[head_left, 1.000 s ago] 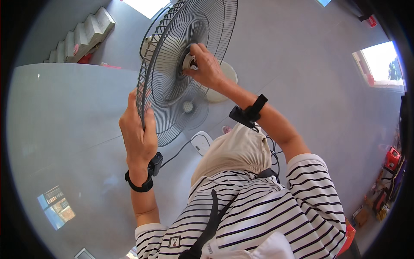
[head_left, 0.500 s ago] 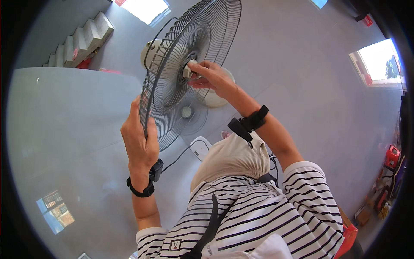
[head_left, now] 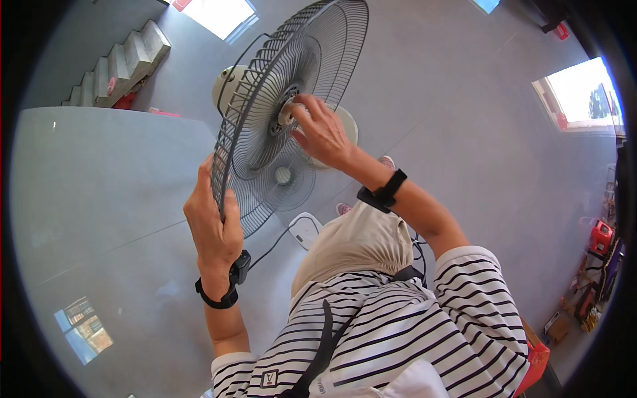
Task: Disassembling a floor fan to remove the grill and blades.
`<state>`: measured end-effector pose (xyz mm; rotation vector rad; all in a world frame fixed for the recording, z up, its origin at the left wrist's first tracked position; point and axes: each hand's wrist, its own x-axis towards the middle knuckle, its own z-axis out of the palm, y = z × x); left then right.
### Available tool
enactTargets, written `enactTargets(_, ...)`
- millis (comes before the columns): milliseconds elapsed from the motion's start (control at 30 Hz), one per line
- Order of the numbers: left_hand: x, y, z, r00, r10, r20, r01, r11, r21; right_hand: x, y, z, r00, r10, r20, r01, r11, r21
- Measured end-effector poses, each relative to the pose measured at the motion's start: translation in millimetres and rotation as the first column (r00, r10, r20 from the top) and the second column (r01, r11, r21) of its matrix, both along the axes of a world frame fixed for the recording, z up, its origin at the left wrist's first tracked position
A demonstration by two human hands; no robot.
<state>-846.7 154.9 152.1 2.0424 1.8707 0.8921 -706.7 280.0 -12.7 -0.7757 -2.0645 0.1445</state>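
Note:
A fan with a dark wire grille stands tilted in front of me, its cream motor housing behind the wires. My left hand grips the grille's near left rim, thumb on one side and fingers on the other. At the grille's centre, the fingers of my right hand are closed round a cream plastic nut, partly covering it. No blades show in front of the grille. The pale round base is partly hidden behind my right hand and the grille.
Below the grille is a round wire shape with a pale centre, perhaps a second guard. A white flat device with a dark cable lies near my legs. Concrete steps rise at far left; red items stand at right.
My right hand has turned at the nut, its back now facing up more and its fingers bent over it. The left hand keeps its hold on the rim. The view has shifted slightly.

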Motion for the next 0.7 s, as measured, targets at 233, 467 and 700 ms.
enactTargets(233, 2.5, 0.4, -1.2, 0.999, 0.008, 0.032, -0.007, 1.0, -0.021, 4.0, 4.9, 13.6, 0.69, -0.435, -0.578, -0.643, -0.002, -0.766)
enactTargets(467, -0.1, -2.6, -1.4, 0.999, 0.038, 0.031, -0.037, 0.998, -0.057, 1.5, -0.5, 9.1, 0.971, -0.016, -0.24, -0.115, 0.846, -0.521)
enactTargets(700, -7.9, -4.5, -2.7, 0.999, -0.043, 0.028, 0.046, 0.993, -0.109, 3.9, -5.4, 15.9, 0.911, -0.063, -0.407, -0.164, 0.851, -0.498)
